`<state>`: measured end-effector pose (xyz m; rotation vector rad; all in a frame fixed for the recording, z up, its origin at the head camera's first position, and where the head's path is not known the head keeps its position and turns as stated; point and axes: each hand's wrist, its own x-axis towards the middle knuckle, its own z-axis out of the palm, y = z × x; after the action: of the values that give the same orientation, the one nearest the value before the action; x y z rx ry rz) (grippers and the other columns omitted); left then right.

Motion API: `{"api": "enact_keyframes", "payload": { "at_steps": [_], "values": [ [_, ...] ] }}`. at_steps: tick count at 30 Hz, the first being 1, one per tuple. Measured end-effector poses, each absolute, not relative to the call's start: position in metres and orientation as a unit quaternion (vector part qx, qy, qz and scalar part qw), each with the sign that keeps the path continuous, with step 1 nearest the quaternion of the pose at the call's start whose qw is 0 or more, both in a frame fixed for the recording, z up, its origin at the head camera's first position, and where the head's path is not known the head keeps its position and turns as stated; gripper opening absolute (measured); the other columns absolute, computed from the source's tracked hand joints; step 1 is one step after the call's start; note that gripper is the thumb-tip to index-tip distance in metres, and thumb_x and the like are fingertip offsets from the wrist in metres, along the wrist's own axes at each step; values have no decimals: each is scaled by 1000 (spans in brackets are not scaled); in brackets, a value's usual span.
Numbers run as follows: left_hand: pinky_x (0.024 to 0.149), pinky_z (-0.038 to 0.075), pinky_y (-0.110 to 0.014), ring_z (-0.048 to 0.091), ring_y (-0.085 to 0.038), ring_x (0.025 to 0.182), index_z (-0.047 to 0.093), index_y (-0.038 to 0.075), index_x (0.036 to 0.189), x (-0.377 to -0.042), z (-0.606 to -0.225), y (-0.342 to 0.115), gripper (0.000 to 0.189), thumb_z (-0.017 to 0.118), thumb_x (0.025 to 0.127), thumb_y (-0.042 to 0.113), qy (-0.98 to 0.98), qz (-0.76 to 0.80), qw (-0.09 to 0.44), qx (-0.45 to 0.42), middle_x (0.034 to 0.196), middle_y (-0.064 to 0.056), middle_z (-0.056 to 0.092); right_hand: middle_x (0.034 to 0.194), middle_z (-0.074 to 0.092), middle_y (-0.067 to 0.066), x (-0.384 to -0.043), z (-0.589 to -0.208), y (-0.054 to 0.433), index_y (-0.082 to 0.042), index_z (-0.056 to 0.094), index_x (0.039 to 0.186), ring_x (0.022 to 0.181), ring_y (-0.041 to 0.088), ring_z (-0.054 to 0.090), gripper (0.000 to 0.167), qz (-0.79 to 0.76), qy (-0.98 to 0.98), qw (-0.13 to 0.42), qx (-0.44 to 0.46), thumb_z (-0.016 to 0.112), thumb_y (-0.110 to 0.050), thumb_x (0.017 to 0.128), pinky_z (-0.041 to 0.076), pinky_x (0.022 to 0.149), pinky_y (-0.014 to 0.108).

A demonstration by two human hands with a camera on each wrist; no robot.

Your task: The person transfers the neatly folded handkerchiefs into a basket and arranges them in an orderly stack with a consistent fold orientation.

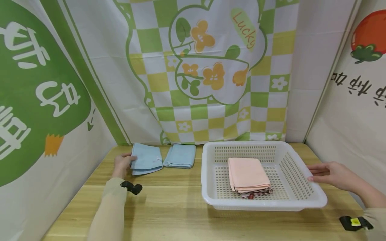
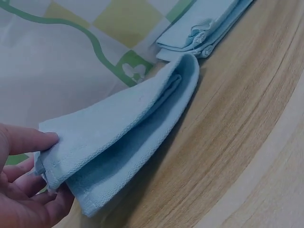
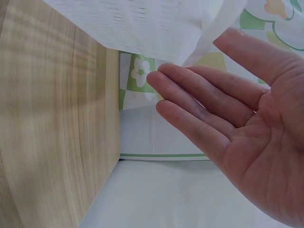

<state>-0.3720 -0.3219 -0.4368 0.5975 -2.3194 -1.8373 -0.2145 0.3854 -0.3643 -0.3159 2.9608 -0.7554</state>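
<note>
With thumb and fingers, my left hand [image 1: 121, 164] pinches the left edge of a folded light-blue towel [image 1: 146, 158]. In the left wrist view the towel's layers [image 2: 109, 128] gape apart and its held end is raised off the table. Just to its right lies a second folded blue towel [image 1: 180, 156]. My right hand [image 1: 333, 174] is beside the right rim of a white plastic basket [image 1: 310, 200], its fingers straight and the thumb near the rim. Inside the basket a folded pink towel [image 1: 248, 173] rests on a dark patterned cloth [image 1: 256, 193], mostly hidden.
The wooden table [image 1: 169, 207] bears the basket and both blue towels. Behind it hangs a green-and-yellow checked curtain [image 1: 193, 112]. Printed fabric walls stand close on the left [image 1: 99, 130] and right [image 1: 340, 124].
</note>
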Motion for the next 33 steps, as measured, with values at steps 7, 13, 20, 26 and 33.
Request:
{"api": "enact_keyframes", "payload": {
  "at_steps": [7,13,20,26,33],
  "values": [
    [82,41,-29,45,-26,114,47,-9,133,-369,-432,-322,51,61,89,11,-766,-609,59,197,141,-23,39,107,69,18,-215,-364,386,10,56,124,88,13,68,62,-244,964,31,-103,69,-37,86,55,67,25],
    [90,42,-33,43,-28,117,44,-8,136,-367,-429,-323,53,59,90,13,-769,-609,40,190,143,-25,37,107,69,18,-215,-365,386,10,56,124,86,3,66,62,-252,961,33,-110,69,-37,86,54,68,22],
    [103,38,-40,39,-31,129,40,-5,140,-367,-424,-325,54,57,92,15,-769,-613,19,183,147,-24,34,106,69,19,-214,-365,386,12,55,123,84,-2,64,60,-255,960,30,-113,69,-34,86,53,67,21],
    [102,40,-37,39,-30,130,35,-6,142,-364,-417,-323,57,55,93,14,-771,-613,7,171,148,-24,33,106,69,20,-214,-364,385,13,55,122,83,0,65,58,-255,960,31,-112,69,-30,87,53,67,21],
    [79,44,-17,44,-20,115,32,-3,145,-357,-408,-321,60,55,93,17,-769,-619,-8,161,148,-21,33,106,68,20,-213,-364,384,14,54,123,83,3,66,58,-253,961,32,-109,69,-30,87,54,67,22]
  ]
}}
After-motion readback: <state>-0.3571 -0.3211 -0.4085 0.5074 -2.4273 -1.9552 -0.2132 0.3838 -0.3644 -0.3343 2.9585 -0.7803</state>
